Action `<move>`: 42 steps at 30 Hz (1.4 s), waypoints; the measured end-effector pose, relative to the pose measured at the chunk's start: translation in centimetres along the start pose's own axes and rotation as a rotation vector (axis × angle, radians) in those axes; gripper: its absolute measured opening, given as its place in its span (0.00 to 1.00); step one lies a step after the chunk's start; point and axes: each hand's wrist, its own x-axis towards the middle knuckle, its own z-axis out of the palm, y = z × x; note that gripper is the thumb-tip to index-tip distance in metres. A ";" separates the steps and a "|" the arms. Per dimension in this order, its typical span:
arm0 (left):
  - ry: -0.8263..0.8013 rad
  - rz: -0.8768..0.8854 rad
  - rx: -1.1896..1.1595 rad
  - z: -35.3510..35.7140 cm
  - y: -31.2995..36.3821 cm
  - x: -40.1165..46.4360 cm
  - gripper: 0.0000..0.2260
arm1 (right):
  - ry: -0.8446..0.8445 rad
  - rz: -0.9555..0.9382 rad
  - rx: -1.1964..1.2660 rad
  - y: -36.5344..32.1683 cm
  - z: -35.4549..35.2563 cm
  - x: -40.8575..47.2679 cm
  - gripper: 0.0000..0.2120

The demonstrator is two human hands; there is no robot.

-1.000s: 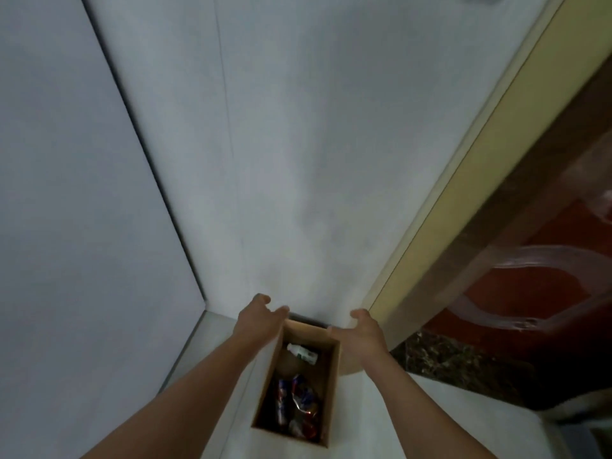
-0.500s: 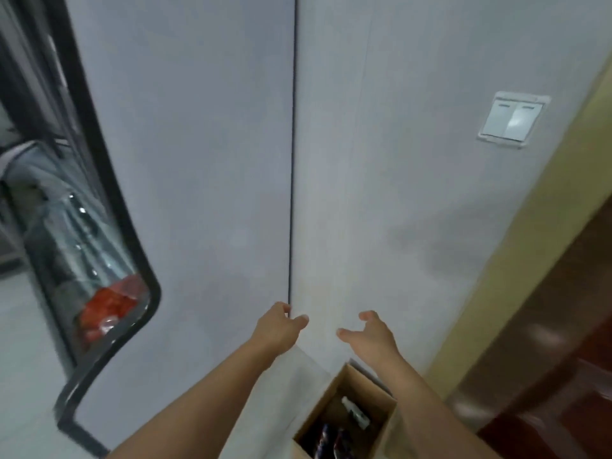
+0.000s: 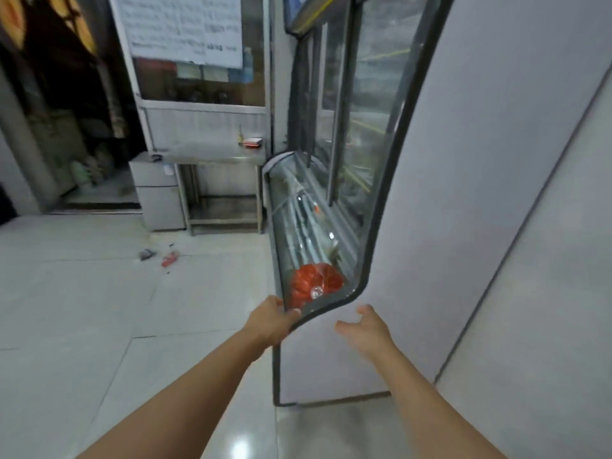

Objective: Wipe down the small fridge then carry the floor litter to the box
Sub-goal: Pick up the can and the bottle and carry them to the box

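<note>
The small grey fridge [image 3: 159, 193] stands far off at the back left, beside a steel table. On the floor tiles in front of it lie a dark grey scrap [image 3: 146, 254] and a red wrapper [image 3: 170, 259]. Both my arms reach forward, empty. My left hand [image 3: 271, 321] hangs with loosely curled fingers in front of the corner of a glass display case. My right hand [image 3: 364, 326] is spread, fingers relaxed, before the grey side panel. The cardboard box is out of view.
A tall glass display case [image 3: 328, 200] with red food inside stands straight ahead, a grey wall panel [image 3: 530, 226] to its right. A steel table [image 3: 225, 190] sits under a window at the back. A dark doorway [image 3: 66, 111] opens at the far left.
My hands have let go of the cardboard box and lifted off it. The view has swung left from the wall corner to the room, and the box has dropped out of sight.
</note>
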 end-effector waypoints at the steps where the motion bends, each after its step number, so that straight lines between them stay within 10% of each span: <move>1: 0.015 -0.028 -0.028 -2.0 -1.3 0.2 0.24 | -0.020 -0.027 -0.009 -1.5 1.8 0.1 0.30; 17: 0.240 -0.216 -0.145 -34.8 -19.2 7.6 0.26 | -0.244 -0.251 -0.089 -27.3 31.7 3.1 0.34; 42: 0.394 -0.193 -0.216 -58.5 -19.7 47.2 0.25 | -0.298 -0.347 -0.139 -55.1 51.5 37.2 0.35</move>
